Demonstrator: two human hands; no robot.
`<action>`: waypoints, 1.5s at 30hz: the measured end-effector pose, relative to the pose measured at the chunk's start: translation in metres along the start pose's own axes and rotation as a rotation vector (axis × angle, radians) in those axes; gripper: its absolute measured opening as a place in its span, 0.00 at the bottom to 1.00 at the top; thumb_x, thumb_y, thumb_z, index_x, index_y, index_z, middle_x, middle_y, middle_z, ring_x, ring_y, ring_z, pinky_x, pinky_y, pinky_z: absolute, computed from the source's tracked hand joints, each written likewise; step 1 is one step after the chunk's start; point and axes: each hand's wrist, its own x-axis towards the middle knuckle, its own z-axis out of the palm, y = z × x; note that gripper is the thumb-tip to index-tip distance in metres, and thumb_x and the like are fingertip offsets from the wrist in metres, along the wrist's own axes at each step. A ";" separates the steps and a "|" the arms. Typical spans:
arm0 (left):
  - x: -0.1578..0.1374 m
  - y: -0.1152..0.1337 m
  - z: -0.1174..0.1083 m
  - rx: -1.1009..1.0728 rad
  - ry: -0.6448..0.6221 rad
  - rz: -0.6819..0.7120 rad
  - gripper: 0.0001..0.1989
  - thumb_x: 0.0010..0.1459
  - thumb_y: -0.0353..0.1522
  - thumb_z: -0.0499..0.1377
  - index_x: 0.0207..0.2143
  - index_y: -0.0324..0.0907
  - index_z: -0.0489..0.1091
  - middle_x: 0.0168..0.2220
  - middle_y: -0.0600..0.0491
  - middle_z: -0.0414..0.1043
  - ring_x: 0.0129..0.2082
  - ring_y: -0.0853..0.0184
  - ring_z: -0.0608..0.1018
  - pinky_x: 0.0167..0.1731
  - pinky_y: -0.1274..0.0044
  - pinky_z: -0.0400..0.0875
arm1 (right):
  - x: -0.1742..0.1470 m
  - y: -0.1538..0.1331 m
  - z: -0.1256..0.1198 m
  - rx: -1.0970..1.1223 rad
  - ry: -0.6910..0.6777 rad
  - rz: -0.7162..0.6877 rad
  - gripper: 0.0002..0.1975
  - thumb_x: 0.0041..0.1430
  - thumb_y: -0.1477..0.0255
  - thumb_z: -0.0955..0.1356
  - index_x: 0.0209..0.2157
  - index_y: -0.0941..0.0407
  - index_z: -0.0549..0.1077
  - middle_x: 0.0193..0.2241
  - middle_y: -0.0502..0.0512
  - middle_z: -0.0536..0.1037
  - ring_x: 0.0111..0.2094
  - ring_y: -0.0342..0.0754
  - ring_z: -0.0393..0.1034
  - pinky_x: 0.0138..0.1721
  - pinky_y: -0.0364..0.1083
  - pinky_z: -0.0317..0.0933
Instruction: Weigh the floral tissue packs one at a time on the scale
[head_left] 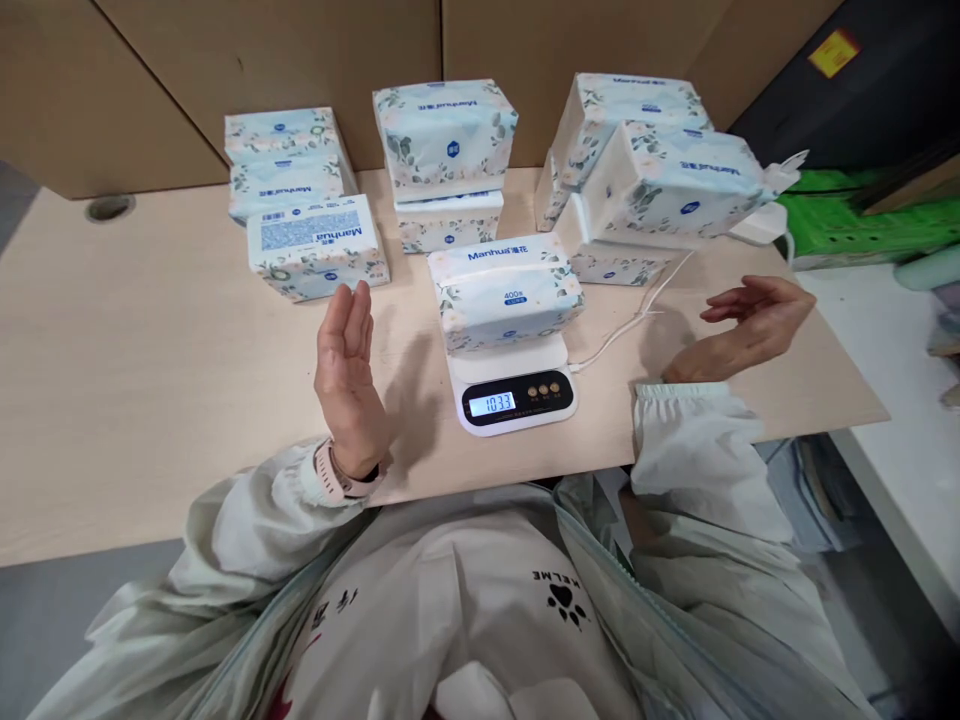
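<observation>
A tissue pack with a floral print rests on a white digital scale, whose lit display reads 103.3 or 1033; I cannot make out a decimal point. To the left of the scale my left hand is raised, fingers straight, holding nothing. On the other side, farther from the scale, my right hand hovers over the table with its fingers stretched out and nothing in it. Neither hand touches the pack or the scale.
Behind the scale stand a left stack of tissue packs, a middle stack and a right stack. A white cable runs from the scale. Cardboard backs the wooden table. Green items lie at right.
</observation>
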 end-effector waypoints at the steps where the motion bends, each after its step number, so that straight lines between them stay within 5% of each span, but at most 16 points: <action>1: 0.000 0.000 0.000 -0.014 -0.001 0.002 0.27 0.75 0.55 0.52 0.67 0.59 0.73 0.72 0.57 0.72 0.78 0.56 0.66 0.81 0.60 0.56 | 0.000 -0.002 -0.001 -0.007 -0.017 -0.006 0.25 0.71 0.53 0.53 0.38 0.55 0.71 0.25 0.49 0.67 0.22 0.44 0.62 0.29 0.47 0.56; 9: 0.001 -0.003 0.002 -0.019 -0.048 -0.038 0.25 0.76 0.53 0.54 0.66 0.57 0.77 0.70 0.55 0.75 0.75 0.52 0.71 0.79 0.55 0.62 | -0.009 -0.027 -0.006 0.018 -0.024 -0.030 0.23 0.74 0.55 0.55 0.37 0.55 0.71 0.26 0.49 0.69 0.24 0.45 0.64 0.30 0.48 0.59; 13: -0.002 -0.001 0.006 -0.005 -0.069 -0.064 0.26 0.77 0.53 0.51 0.65 0.57 0.78 0.70 0.56 0.75 0.75 0.54 0.71 0.79 0.54 0.62 | -0.022 -0.043 -0.010 0.042 -0.148 -0.044 0.24 0.73 0.57 0.56 0.37 0.56 0.76 0.26 0.52 0.74 0.25 0.49 0.71 0.33 0.52 0.65; 17: -0.002 -0.002 0.009 0.029 -0.034 -0.091 0.28 0.76 0.55 0.52 0.64 0.54 0.79 0.70 0.53 0.75 0.75 0.52 0.71 0.79 0.53 0.60 | -0.021 -0.064 -0.018 0.033 -0.572 -0.076 0.25 0.75 0.53 0.60 0.43 0.52 0.84 0.38 0.59 0.85 0.43 0.59 0.81 0.50 0.62 0.74; 21: -0.002 -0.005 0.012 0.039 -0.042 -0.131 0.29 0.75 0.56 0.52 0.64 0.51 0.79 0.70 0.49 0.74 0.75 0.50 0.70 0.79 0.52 0.59 | -0.015 -0.082 -0.019 0.069 -1.054 0.011 0.24 0.74 0.52 0.65 0.61 0.46 0.81 0.58 0.58 0.84 0.61 0.61 0.76 0.65 0.67 0.70; 26: -0.001 -0.007 0.019 -0.021 -0.062 -0.206 0.29 0.74 0.56 0.54 0.66 0.52 0.77 0.72 0.49 0.71 0.77 0.51 0.68 0.80 0.52 0.56 | -0.021 -0.083 -0.010 0.089 -1.221 0.101 0.33 0.72 0.45 0.64 0.72 0.43 0.71 0.66 0.58 0.78 0.69 0.63 0.70 0.73 0.70 0.63; 30: 0.000 0.001 0.026 -0.060 -0.225 -0.253 0.31 0.75 0.55 0.54 0.71 0.53 0.72 0.76 0.52 0.64 0.80 0.51 0.61 0.81 0.54 0.54 | -0.032 -0.084 -0.008 0.159 -1.345 0.128 0.40 0.73 0.46 0.64 0.79 0.45 0.56 0.72 0.60 0.73 0.74 0.64 0.65 0.74 0.70 0.61; 33: 0.000 0.017 0.032 -0.032 -0.356 -0.217 0.28 0.76 0.49 0.56 0.74 0.57 0.67 0.78 0.57 0.60 0.81 0.53 0.59 0.81 0.57 0.56 | -0.038 -0.089 -0.019 0.181 -1.257 0.095 0.45 0.70 0.47 0.69 0.80 0.46 0.53 0.73 0.62 0.70 0.74 0.65 0.65 0.73 0.70 0.64; 37: 0.007 0.051 0.054 -0.007 -0.573 -0.275 0.29 0.73 0.47 0.62 0.73 0.60 0.67 0.77 0.60 0.61 0.78 0.48 0.63 0.77 0.53 0.66 | -0.028 -0.090 -0.049 0.069 -0.951 0.159 0.42 0.66 0.50 0.74 0.76 0.47 0.63 0.72 0.64 0.72 0.67 0.64 0.74 0.66 0.67 0.73; 41: 0.026 0.070 0.105 0.017 -0.801 -0.496 0.27 0.71 0.48 0.63 0.68 0.53 0.74 0.73 0.55 0.69 0.75 0.43 0.69 0.75 0.48 0.68 | 0.000 -0.074 -0.078 -0.104 -0.807 0.233 0.38 0.63 0.51 0.76 0.70 0.48 0.71 0.66 0.64 0.78 0.59 0.61 0.79 0.61 0.64 0.76; 45: 0.046 0.053 0.161 -0.074 -0.851 -0.570 0.19 0.68 0.43 0.63 0.55 0.43 0.80 0.64 0.45 0.79 0.70 0.42 0.75 0.74 0.50 0.66 | 0.022 -0.038 -0.079 -0.124 -0.759 0.310 0.39 0.60 0.49 0.76 0.67 0.51 0.74 0.61 0.65 0.81 0.56 0.59 0.81 0.54 0.61 0.79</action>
